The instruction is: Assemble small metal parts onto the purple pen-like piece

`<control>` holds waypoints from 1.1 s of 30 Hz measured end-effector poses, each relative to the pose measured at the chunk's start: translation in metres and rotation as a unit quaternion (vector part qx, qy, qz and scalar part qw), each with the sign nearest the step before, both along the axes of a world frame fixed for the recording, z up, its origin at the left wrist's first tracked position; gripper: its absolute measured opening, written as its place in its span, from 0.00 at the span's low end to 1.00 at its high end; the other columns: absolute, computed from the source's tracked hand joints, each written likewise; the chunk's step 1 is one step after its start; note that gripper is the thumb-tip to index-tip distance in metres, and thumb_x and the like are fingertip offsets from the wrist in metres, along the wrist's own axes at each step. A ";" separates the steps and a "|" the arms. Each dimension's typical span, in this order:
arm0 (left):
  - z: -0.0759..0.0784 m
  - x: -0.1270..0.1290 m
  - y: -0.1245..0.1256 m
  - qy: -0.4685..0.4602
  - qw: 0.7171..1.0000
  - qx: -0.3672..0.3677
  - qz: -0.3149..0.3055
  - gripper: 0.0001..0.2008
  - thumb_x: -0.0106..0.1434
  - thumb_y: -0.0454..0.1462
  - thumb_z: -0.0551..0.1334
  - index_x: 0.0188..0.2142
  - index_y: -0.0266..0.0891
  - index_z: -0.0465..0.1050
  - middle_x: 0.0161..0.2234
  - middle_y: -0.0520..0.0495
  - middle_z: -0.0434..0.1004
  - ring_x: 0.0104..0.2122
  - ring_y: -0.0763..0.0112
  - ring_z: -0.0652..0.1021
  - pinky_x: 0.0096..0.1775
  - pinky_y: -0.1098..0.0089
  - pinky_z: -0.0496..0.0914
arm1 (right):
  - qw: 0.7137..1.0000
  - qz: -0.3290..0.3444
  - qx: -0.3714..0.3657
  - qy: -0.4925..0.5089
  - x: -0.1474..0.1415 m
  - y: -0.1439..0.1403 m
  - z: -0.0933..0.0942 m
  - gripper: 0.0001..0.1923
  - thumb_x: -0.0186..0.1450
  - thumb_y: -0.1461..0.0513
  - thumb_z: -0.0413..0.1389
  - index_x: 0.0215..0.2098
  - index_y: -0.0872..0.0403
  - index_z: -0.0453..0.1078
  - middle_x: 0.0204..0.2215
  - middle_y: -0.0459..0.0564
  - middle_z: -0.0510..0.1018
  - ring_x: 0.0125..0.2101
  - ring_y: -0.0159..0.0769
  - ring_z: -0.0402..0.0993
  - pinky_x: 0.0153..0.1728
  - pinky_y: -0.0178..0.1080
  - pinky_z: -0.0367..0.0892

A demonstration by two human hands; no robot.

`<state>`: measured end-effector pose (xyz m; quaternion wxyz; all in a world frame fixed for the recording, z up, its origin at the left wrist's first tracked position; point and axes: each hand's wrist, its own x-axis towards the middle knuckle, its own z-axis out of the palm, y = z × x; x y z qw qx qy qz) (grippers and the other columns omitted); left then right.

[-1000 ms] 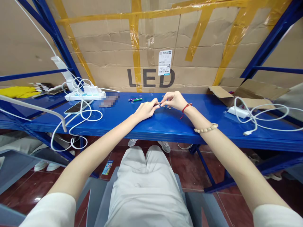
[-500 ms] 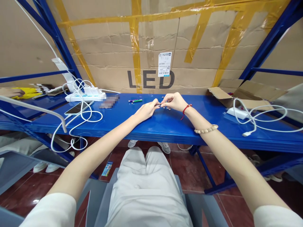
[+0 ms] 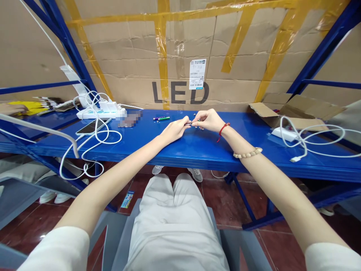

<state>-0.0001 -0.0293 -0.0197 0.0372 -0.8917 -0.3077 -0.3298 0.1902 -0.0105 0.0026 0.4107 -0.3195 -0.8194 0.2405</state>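
Note:
My left hand (image 3: pixel 177 128) is closed in a pinch on a small dark slim piece (image 3: pixel 188 124) above the blue table (image 3: pixel 197 150). From the other side, the fingertips of my right hand (image 3: pixel 208 120) pinch its right end. The piece is mostly covered by fingers, so its exact kind is unclear. Several tiny loose parts (image 3: pixel 200 128) lie on the table under and behind my right hand, partly hidden by it. Left of my hands lie slim shiny pen-like tubes (image 3: pixel 161 118), one green and one blue-purple.
At the left are a white power strip (image 3: pixel 98 113), a phone (image 3: pixel 93 127) and looping white cables. An open cardboard box (image 3: pixel 301 109) and a white adapter (image 3: pixel 284 134) with a cable sit at the right. Behind stands a large taped carton (image 3: pixel 126 56). Another person's hand (image 3: pixel 12 109) shows far left.
Both hands stay together on the small dark piece, with only slight finger movement. The view has shifted a little.

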 end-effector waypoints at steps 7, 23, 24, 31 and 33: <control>-0.001 0.001 0.001 0.002 1.000 0.013 -0.002 0.01 0.65 0.32 0.52 0.36 0.37 0.59 0.41 0.42 0.74 0.43 0.62 0.75 0.39 0.68 0.69 | 0.999 -0.006 -0.036 -0.015 0.001 -0.001 0.001 0.16 0.47 0.53 0.64 0.23 0.59 0.74 0.19 0.48 0.72 0.16 0.27 0.65 0.18 0.32 0.62; -0.002 0.001 0.005 0.021 0.999 0.035 0.005 0.09 0.65 0.34 0.51 0.39 0.35 0.68 0.38 0.43 0.75 0.39 0.65 0.75 0.39 0.69 0.68 | 0.997 -0.014 -0.067 -0.026 0.002 0.007 -0.004 0.17 0.47 0.52 0.64 0.25 0.59 0.75 0.19 0.49 0.73 0.16 0.26 0.63 0.16 0.31 0.60; -0.002 0.001 0.005 0.022 0.999 0.038 0.001 0.09 0.65 0.34 0.51 0.39 0.35 0.69 0.38 0.43 0.75 0.39 0.65 0.75 0.40 0.69 0.68 | 0.997 -0.014 -0.064 -0.029 0.002 0.006 -0.003 0.17 0.47 0.53 0.64 0.24 0.59 0.74 0.20 0.49 0.73 0.16 0.26 0.63 0.16 0.31 0.60; -0.004 0.000 0.008 0.019 0.998 0.060 -0.008 0.10 0.65 0.34 0.52 0.40 0.33 0.70 0.38 0.42 0.76 0.39 0.65 0.75 0.41 0.69 0.68 | 0.998 -0.011 -0.048 -0.029 0.000 -0.003 0.001 0.17 0.46 0.52 0.64 0.22 0.59 0.73 0.20 0.48 0.73 0.16 0.26 0.64 0.18 0.32 0.61; -0.005 -0.001 0.009 0.019 0.998 0.066 -0.006 0.09 0.64 0.33 0.53 0.40 0.33 0.70 0.38 0.42 0.76 0.39 0.65 0.75 0.41 0.68 0.69 | 0.998 -0.010 -0.045 -0.031 0.000 -0.003 0.001 0.17 0.45 0.52 0.65 0.21 0.58 0.73 0.20 0.47 0.73 0.16 0.26 0.64 0.18 0.32 0.61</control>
